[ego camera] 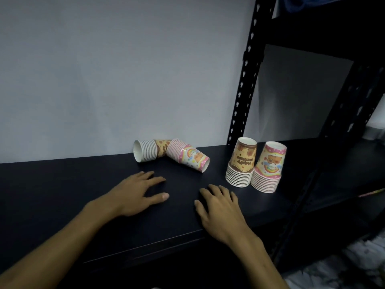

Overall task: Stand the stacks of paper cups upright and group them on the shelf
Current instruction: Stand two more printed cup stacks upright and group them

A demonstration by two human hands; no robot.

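Two stacks of paper cups lie on their sides at the back of the black shelf [104, 184], against the wall: a brown-patterned stack [148, 152] with its rims to the left, and a pink rainbow stack [187, 156] touching it on the right. Two more stacks stand mouth-down side by side to the right: a brown one [241, 163] and a pink one [268, 168]. My left hand [137, 192] rests flat on the shelf in front of the lying stacks, fingers apart, holding nothing. My right hand [220, 207] lies flat just left of the standing stacks, empty.
A black perforated metal upright [245, 76] rises behind the standing stacks, with a second upright [341, 122] and an upper shelf on the right. A pale wall [114, 69] backs the shelf. The shelf's front edge [166, 240] runs under my wrists.
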